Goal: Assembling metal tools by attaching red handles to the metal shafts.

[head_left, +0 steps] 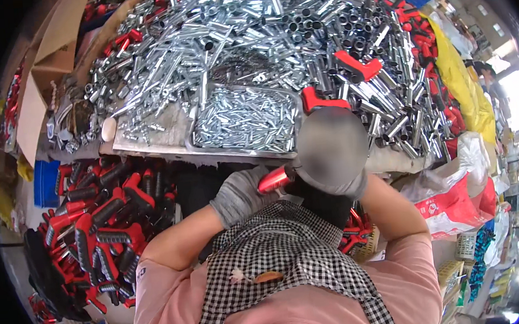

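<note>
My left hand [238, 195], in a grey knit glove, is closed around a red handle [275, 179] in front of my checked apron. My right hand [356, 186], gloved the same way, is close by on the right. A round blurred patch covers most of it, so its fingers and anything in them are hidden. Just beyond my hands stands a metal tray [240, 154] full of small silver pins [247, 117]. Two bent red grips lie right of the tray: one [323, 99] near its corner, another [358, 66] farther back on the metal tubes.
Loose silver metal parts [242, 17] are heaped across the bench, with wider tubes [353, 33] at right. Red-and-black handles [104, 235] pile up at my left, beside a blue bin [47, 185]. A cardboard box [55, 50] stands far left; a red-and-white sack [460, 198] is at right.
</note>
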The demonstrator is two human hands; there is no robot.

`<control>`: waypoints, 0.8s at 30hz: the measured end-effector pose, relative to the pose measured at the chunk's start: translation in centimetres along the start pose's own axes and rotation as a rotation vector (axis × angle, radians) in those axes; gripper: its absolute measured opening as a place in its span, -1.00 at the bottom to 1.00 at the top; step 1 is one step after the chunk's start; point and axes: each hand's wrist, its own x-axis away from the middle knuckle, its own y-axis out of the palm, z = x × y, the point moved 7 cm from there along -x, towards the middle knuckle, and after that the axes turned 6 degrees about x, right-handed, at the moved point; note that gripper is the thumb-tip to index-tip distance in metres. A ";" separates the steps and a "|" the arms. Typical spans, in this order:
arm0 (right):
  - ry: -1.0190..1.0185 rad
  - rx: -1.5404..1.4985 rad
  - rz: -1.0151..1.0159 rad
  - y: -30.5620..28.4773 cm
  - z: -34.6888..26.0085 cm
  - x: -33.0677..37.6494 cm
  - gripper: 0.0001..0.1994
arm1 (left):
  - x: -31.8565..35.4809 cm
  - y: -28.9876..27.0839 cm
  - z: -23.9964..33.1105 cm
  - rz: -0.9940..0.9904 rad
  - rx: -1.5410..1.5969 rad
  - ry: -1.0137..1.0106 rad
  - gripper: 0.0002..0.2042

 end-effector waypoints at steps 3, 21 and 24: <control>-0.129 0.010 -0.052 0.6 -1.3 0.8 -0.83 | 0.4 1.1 0.2 -0.066 -0.214 0.056 -0.64; 0.292 1.203 -0.395 1.6 16.8 -3.5 -0.27 | 0.0 -1.2 -1.0 0.016 -0.075 0.044 -0.60; 0.639 0.890 -0.434 0.1 16.3 -4.0 -0.35 | 0.2 -1.3 -0.5 0.027 -0.100 0.021 -0.58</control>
